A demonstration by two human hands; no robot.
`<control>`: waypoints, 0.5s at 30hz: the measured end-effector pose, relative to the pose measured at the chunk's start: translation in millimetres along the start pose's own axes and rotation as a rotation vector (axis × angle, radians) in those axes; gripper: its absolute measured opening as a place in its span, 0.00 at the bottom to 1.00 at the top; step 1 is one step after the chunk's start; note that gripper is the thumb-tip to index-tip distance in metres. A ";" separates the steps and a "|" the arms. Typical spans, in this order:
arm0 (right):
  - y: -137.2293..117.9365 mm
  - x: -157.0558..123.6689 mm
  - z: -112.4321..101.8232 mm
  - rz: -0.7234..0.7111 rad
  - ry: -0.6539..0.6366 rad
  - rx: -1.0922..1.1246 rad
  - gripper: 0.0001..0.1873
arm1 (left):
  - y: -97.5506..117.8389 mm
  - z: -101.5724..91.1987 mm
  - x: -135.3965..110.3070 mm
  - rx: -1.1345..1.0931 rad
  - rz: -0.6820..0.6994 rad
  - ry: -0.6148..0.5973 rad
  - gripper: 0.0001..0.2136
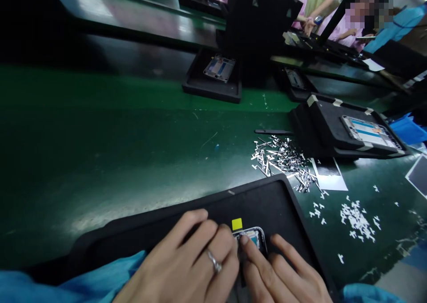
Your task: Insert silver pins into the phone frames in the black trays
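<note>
In the head view, a silver-rimmed phone frame (255,236) with a blue strip inside lies in a black tray (267,200), largely covered by my hands. My left hand (196,258), wearing a ring, has its fingers curled at the left edge of the frame; its fingertips are hidden. One fingertip of my right hand (276,272) touches the inside of the frame near its top, while another finger stands apart by the right edge. A yellow tab (236,224) sticks out at the frame's top left.
Loose dark and white strips (287,160) and small white pieces (358,220) are scattered on the green table (133,151). Near them lie black tweezers (273,132) and a white sheet (330,175). Stacked trays (327,120) carry another phone frame (370,131). Co-workers (316,9) stand across the line.
</note>
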State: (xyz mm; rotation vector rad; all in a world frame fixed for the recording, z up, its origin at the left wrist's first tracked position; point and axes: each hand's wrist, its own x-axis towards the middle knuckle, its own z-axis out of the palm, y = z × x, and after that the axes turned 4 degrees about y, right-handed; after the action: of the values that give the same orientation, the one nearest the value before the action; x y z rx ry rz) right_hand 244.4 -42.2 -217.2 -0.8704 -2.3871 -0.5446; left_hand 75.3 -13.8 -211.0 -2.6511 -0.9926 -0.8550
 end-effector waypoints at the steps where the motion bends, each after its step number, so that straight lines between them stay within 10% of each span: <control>1: -0.3 -0.6 0.1 0.000 -0.001 -0.001 0.17 | 0.9 3.6 -1.9 -0.019 -0.065 0.020 0.20; 6: 0.5 1.4 -2.5 -0.009 -0.032 0.002 0.16 | 5.7 19.1 -14.0 -0.220 -0.330 0.116 0.15; 15: -2.7 -1.0 1.9 -0.026 -0.022 -0.074 0.17 | 5.6 12.4 -10.6 -0.137 -0.286 0.133 0.17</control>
State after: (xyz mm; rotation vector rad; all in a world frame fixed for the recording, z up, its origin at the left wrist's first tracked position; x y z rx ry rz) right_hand 242.6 -43.6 -219.7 -0.8821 -2.4144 -0.6409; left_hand 78.1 -19.4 -227.1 -2.5553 -1.3432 -1.1817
